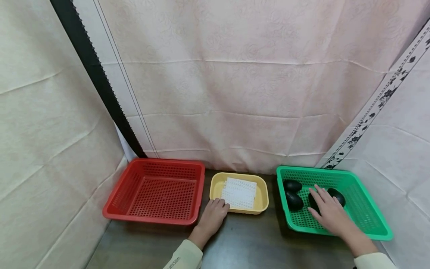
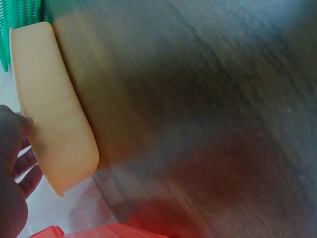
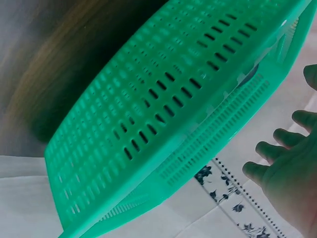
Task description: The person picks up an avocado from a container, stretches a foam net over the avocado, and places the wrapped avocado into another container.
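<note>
Left hand (image 1: 212, 216) grips yellow tray (image 1: 262, 192) at its rim, apart from green basket (image 1: 366, 209)

Table (image 1: 235, 239): red basket (image 1: 161, 194), tray (image 1: 261, 194), green basket (image 1: 359, 205)

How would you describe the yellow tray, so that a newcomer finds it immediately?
On the dark table, look between the red basket and the green basket. The yellow tray there is the smallest of these three containers, and it alone holds white sheeting.

Left fingers (image 1: 220, 203) bent; right fingers (image 1: 321, 194) wide apart, nearly straight
</note>
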A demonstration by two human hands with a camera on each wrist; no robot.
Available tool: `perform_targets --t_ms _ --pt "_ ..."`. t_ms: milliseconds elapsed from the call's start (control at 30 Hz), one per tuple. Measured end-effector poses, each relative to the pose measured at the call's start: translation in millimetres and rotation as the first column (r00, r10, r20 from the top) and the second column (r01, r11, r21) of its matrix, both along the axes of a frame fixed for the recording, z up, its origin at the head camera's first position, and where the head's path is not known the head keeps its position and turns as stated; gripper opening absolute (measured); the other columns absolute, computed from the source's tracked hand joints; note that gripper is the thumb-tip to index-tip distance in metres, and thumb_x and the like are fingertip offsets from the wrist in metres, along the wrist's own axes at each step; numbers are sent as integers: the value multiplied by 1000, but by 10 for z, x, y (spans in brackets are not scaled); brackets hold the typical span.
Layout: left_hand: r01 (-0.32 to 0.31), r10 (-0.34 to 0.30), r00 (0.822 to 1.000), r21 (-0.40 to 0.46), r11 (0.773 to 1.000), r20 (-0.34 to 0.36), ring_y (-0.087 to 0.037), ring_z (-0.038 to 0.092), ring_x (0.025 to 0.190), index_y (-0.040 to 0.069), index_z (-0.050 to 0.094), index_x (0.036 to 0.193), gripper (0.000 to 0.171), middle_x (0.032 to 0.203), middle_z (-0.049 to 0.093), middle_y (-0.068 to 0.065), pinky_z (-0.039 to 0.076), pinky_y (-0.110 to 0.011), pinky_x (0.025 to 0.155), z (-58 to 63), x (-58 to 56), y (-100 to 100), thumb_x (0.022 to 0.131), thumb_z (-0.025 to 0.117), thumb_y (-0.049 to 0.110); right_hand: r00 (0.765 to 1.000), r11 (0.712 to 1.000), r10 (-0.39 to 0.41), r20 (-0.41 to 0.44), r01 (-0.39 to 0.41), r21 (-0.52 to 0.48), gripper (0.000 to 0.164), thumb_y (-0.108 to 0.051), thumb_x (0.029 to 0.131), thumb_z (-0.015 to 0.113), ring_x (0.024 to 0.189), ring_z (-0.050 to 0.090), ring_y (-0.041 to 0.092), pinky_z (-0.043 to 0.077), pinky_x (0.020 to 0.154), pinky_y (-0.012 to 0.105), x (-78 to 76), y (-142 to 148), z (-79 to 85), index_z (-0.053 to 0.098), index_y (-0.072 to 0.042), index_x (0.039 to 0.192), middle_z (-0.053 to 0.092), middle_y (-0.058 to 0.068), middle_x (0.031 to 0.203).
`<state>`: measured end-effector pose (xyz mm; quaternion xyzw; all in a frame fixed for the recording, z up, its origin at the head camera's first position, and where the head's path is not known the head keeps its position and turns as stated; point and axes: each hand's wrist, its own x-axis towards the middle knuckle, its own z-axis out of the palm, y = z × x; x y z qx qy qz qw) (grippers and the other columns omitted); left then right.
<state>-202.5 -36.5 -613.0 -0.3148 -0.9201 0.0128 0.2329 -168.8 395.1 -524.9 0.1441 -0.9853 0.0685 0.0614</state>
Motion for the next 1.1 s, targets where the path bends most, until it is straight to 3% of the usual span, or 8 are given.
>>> perform_targets --t_ms 167,333,700,867,1100 --pt "-5 6 1000 -5 1000 26 -18 61 85 19 73 102 16 95 67 0 49 -34 72 -2 -4 1 100 59 13 1000 1000 -12 -14 12 -6 75 -32 96 72 133 44 57 38 101 75 -92 137 -8 40 5 152 38 36 154" --pt "-14 15 999 -12 1000 50 -18 61 87 20 74 105 15 97 68 0 50 -34 74 11 -14 -5 100 62 12 998 999 -36 58 37 -8 75 -34 98 70 131 45 60 42 101 70 -218 275 0 39 9 151 37 40 152" --pt "6 -5 999 -14 1000 49 -18 60 87 19 74 107 14 98 68 0 49 -33 74 -2 -10 -2 99 64 13 984 995 -94 155 97 -12 75 -31 97 70 124 41 68 40 96 75 -330 586 -62 38 15 146 34 46 147" --pt "-10 12 996 -26 1000 84 -17 60 90 21 74 110 15 101 68 1 50 -33 77 29 -1 1 100 65 15 966 984 -144 214 162 -68 76 -31 100 65 123 36 71 38 95 77 -427 757 -85 31 20 147 30 51 144" --pt "-21 24 992 -27 999 125 -17 59 91 21 74 114 17 104 70 0 50 -33 78 60 -1 12 100 68 16 916 962 -206 345 253 -98 91 -49 104 53 124 30 73 36 98 78 -583 949 -99 22 26 146 24 57 140"
